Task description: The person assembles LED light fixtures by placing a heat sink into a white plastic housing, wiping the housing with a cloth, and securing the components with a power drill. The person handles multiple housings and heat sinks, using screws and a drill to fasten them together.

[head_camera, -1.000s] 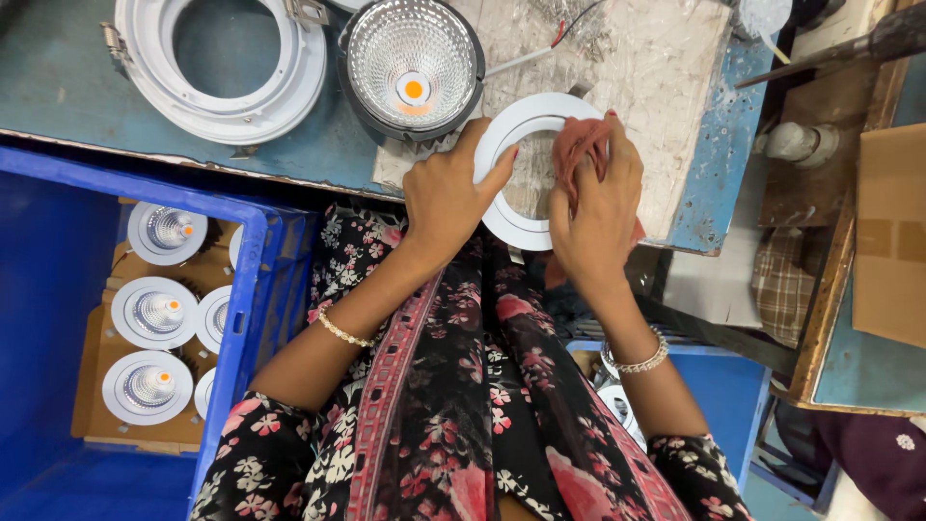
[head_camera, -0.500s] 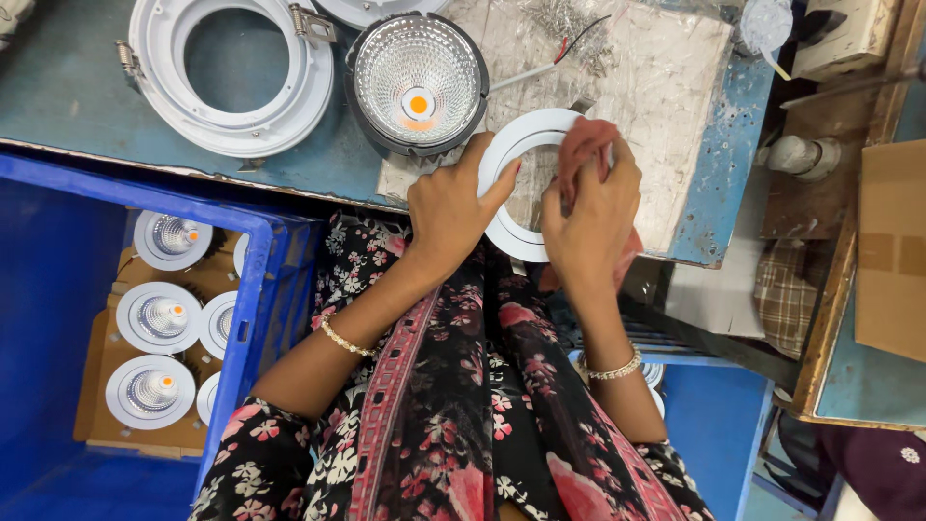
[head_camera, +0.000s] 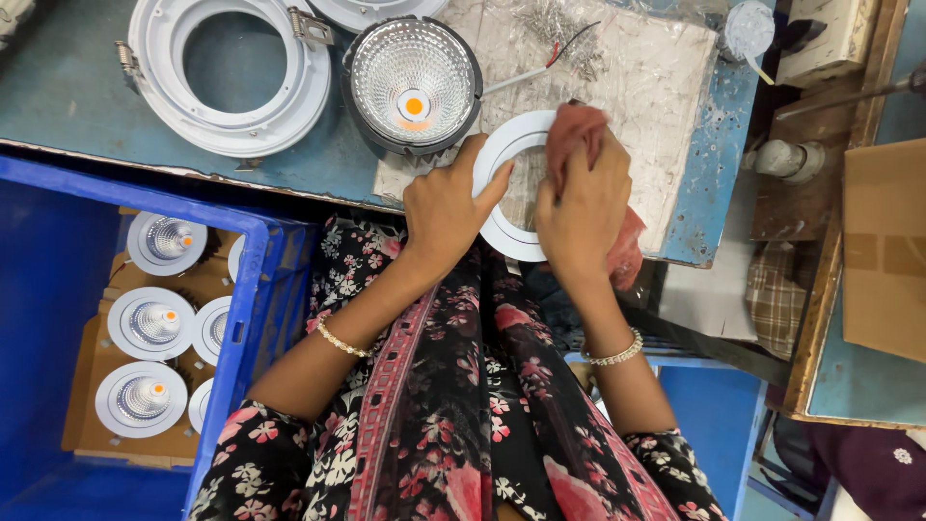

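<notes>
Head-camera view looks straight down on a white trim ring (head_camera: 502,207) lying at the near edge of a pale, scuffed work mat (head_camera: 656,87) on a blue-green bench (head_camera: 58,87). Her left hand (head_camera: 446,207) steadies the ring, thumb hooked over its inner rim and fingers curled down along its outer edge. Her right hand (head_camera: 584,207) is closed around a bunched reddish cloth (head_camera: 577,130) and presses it onto the ring's right side; more of the cloth hangs below the wrist. Just beyond the ring, touching the mat's left edge, sits a black-bodied downlight (head_camera: 413,82) with a faceted silver reflector and an orange LED at its centre, a thin wire running off to its right. Further left on the bench lies a large white housing ring (head_camera: 231,72) with metal spring clips. Below the bench on the left, a blue plastic crate (head_camera: 256,280) holds several smaller white-rimmed downlights (head_camera: 149,323) on cardboard. A brown cardboard box (head_camera: 883,251) stands well off to the right.
</notes>
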